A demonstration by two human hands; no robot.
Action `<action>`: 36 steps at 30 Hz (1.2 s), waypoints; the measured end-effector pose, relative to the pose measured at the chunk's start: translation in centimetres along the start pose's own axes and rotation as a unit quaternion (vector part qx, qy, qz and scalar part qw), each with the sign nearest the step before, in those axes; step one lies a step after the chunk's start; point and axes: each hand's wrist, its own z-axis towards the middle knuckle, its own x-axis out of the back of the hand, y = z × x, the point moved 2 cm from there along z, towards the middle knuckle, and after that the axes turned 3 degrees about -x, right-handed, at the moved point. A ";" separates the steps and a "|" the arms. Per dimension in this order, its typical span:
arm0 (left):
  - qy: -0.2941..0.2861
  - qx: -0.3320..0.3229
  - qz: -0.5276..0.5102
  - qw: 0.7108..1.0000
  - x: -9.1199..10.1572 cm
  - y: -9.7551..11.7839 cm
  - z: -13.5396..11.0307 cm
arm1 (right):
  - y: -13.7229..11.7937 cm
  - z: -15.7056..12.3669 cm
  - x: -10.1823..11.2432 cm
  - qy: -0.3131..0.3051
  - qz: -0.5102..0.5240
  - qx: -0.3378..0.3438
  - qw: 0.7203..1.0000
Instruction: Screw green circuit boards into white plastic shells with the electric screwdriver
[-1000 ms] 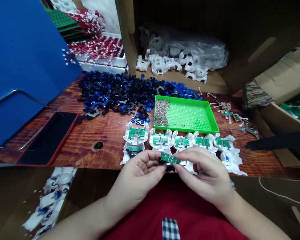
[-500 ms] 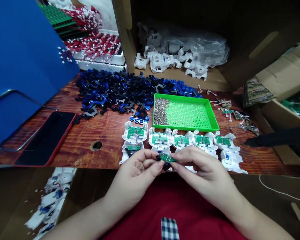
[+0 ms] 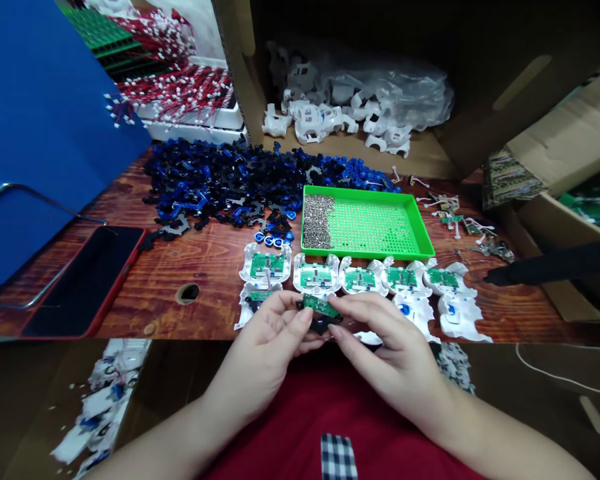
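Between my two hands, just over the table's front edge, is a small green circuit board [image 3: 321, 305] with a black plastic part [image 3: 321, 327] under it. My left hand [image 3: 275, 340] pinches the board's left end between thumb and fingers. At the right end, the fingers of my right hand [image 3: 387, 337] close on the board and the black part. Behind my hands stands a row of white plastic shells [image 3: 294, 273], each with a green board in it. A second row of white shells [image 3: 463, 317] lies nearer me, partly hidden by my hands.
A green tray [image 3: 380, 253] holds many small screws [image 3: 317, 223]. Behind it spreads a heap of black and blue plastic parts [image 3: 220, 177]. A phone [image 3: 85, 283] lies at left beside a bent metal rod [image 3: 45, 193]. A dark tool [image 3: 555, 267] juts in from the right.
The circuit board now tilts to show more of its green face, and the black part shows more below it. Both hands have shifted slightly left in view, as has the whole scene.
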 end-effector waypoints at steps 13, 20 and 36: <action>0.032 0.014 -0.062 0.997 -0.6 0.2 0.0 | -0.7 0.4 -0.6 0.023 -0.073 0.029 0.997; 0.001 -0.013 0.027 1.000 -0.2 0.4 0.3 | -1.2 0.9 0.2 0.025 -0.253 0.078 0.964; 0.001 -0.338 0.767 0.546 2.4 0.8 0.9 | 2.6 6.3 0.5 -0.090 -0.379 0.167 0.906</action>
